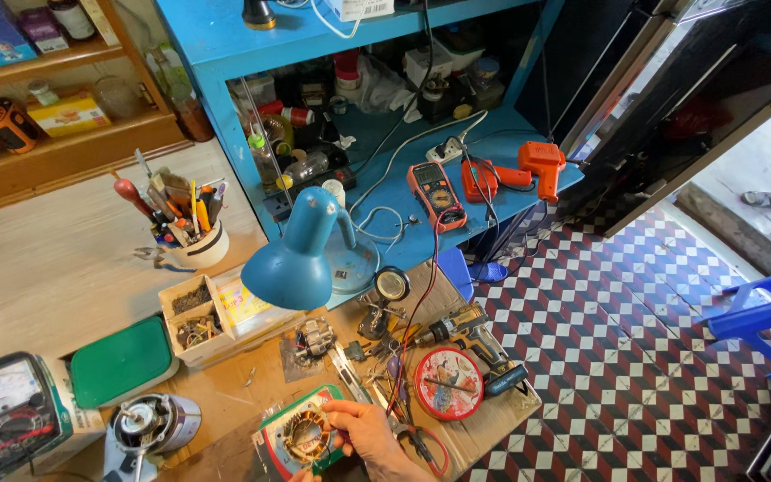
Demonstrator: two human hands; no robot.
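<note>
A: Copper coils ring the inside of the motor part, a round metal stack with a hollow middle and a red and green rim, lying at the near edge of the wooden workbench.

B: Which hand has it?

A: The right hand has its fingers closed on the right rim. The left hand is out of view.

B: What is beside it?

A: A shiny metal motor to its left, a round red tin lid to its right, and a cordless drill by the right edge. A smooth blue desk lamp stands behind.
</note>
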